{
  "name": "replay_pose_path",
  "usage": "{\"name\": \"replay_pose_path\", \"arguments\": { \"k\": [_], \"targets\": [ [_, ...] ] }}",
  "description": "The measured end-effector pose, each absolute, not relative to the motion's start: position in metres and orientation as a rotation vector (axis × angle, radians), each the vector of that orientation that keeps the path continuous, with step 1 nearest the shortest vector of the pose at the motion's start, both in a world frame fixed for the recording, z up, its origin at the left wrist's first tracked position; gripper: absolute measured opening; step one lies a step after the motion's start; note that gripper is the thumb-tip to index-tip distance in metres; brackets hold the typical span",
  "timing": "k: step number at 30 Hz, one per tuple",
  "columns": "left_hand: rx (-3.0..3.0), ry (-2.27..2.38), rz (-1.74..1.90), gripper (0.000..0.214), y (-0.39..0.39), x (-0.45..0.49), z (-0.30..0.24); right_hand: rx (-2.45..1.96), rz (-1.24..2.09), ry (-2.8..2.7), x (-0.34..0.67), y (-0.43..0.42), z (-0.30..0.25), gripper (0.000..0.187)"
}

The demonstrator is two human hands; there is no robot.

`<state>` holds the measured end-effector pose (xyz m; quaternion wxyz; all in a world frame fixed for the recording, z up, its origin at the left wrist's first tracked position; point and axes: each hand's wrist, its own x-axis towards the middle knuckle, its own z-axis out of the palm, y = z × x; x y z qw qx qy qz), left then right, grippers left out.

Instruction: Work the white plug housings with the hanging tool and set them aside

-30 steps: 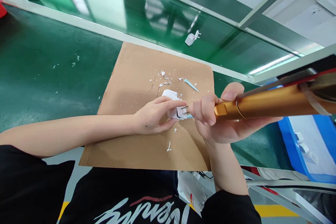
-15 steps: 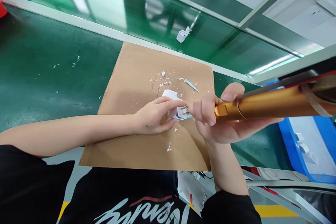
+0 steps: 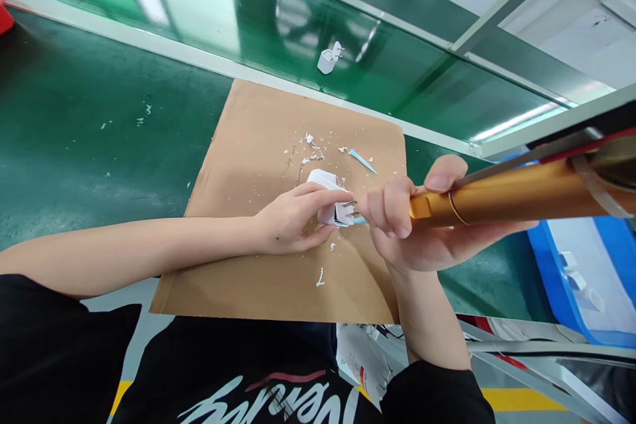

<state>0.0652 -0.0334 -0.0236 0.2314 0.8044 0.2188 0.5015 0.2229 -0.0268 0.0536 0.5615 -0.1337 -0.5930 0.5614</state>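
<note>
In the head view, the gold tool [image 3: 517,193] runs nearly level, its slim end pointing left toward the white plug [image 3: 328,214], whose prongs face right over the cardboard [image 3: 248,165]. The left forearm extends rightward, its hand [image 3: 293,220] pinching the plug; the right hand [image 3: 410,238], palm up, closes round the tool.

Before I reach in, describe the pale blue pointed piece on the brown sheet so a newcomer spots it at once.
Find the brown sheet on the green table. In its far right part, right of the white shavings, lies the pale blue piece. It tapers to a point in full view, unlike the light-blue bit partly hidden beside the right hand.
</note>
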Motion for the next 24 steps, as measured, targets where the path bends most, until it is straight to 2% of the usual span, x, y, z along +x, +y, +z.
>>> {"name": "replay_pose_path", "arguments": {
  "k": [9,24],
  "targets": [
    [2.232,0.634,1.367,0.041,-0.0336,0.0649,-0.0231,-0.282,1.336,-1.397,0.2231,-0.0242,0.0511,0.06],
    [2.185,0.822,1.257,0.044,-0.0269,0.0593,-0.0227,-0.234,1.307,-1.348,0.2265,-0.0194,0.0465,0.061]
  ]
}}
